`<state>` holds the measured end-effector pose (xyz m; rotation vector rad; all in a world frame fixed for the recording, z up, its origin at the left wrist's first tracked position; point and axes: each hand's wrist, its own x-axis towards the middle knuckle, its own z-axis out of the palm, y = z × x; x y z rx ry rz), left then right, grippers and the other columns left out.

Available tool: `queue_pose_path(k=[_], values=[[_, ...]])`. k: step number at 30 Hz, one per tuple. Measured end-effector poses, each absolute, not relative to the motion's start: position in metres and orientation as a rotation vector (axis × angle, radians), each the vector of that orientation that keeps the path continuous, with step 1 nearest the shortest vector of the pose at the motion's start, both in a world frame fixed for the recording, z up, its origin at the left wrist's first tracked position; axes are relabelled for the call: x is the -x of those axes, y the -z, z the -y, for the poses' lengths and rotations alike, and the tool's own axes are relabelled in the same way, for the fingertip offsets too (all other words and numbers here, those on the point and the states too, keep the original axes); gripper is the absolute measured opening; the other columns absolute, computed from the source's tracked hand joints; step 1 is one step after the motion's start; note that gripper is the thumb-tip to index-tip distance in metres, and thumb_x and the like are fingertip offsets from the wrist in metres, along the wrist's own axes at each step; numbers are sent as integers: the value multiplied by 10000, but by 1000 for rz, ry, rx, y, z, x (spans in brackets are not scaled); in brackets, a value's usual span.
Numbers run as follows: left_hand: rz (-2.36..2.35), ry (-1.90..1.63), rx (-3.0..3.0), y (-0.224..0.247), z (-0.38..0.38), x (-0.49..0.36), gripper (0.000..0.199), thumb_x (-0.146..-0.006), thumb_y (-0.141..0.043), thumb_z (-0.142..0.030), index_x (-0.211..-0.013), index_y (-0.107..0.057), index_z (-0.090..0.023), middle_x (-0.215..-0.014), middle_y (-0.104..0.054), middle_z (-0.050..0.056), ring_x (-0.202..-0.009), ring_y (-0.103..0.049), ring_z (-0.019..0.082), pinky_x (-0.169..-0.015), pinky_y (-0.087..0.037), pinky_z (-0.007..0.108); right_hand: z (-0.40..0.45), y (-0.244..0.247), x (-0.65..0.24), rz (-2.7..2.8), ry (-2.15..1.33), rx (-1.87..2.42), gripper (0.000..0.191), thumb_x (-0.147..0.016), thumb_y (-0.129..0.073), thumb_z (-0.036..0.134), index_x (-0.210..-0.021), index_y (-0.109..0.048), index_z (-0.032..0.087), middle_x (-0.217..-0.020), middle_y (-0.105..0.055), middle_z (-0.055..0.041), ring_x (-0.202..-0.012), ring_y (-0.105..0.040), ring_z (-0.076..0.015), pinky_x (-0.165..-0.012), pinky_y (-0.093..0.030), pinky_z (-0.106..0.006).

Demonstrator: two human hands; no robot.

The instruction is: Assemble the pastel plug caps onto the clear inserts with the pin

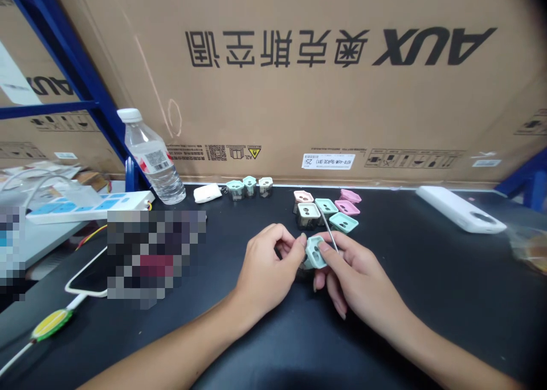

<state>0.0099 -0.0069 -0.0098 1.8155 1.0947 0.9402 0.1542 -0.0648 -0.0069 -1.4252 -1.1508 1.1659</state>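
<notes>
My left hand (265, 262) pinches a mint-green plastic socket cover (315, 252) with two round holes, and a dark part shows beneath it. My right hand (359, 279) holds a thin metal pick (330, 233), with its fingers against the cover. Just beyond my hands lie several loose pastel covers, including a pink one (347, 207) and a mint one (343, 222). A metal-filled socket block (308, 212) stands among them. Three small socket blocks (250, 185) stand in a row further back.
A black work surface (427, 299) ends at a large AUX cardboard box (325, 77). On it are a water bottle (151, 156), a power strip (85, 208), a white earbud case (207, 193) and a white power bank (461, 209). A pixelated patch (156, 256) hides the left.
</notes>
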Motion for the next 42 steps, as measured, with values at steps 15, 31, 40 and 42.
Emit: queue_pose_path(k=[15, 31, 40, 42], values=[[-1069, -884, -1808, 12, 7, -9, 329, -873, -559, -419, -658, -488, -181, -643, -579, -14, -541, -540, 98, -535, -444, 213, 65, 11, -158, 1134, -1207, 1382, 291, -920, -497, 489, -978, -502, 203, -531, -634, 36, -255, -463, -77, -278, -282, -136], [-1067, -891, -1907, 12, 6, -10, 341, -898, -517, -411, -652, -496, -176, -647, -540, -17, -548, -527, 97, -520, -409, 205, 61, 8, -164, 1209, -986, 1570, 309, -890, -535, 466, -1023, -568, 189, -523, -588, 60, -265, -426, -66, -282, -294, -157], [-1063, -877, -1725, 13, -3, -4, 402, -933, -423, -530, -760, -562, -195, -585, -527, -31, -530, -522, 113, -510, -398, 227, 62, 11, -164, 1416, -889, 1675, 249, -899, -519, 421, -950, -621, 199, -540, -524, 63, -313, -394, -59, -301, -285, -177], [-1066, -875, -1727, 12, -3, -4, 422, -929, -409, -561, -781, -565, -197, -587, -527, -31, -539, -525, 119, -507, -395, 229, 62, 10, -166, 1463, -863, 1715, 282, -907, -506, 448, -990, -626, 207, -547, -517, 60, -324, -408, -68, -306, -293, -187]])
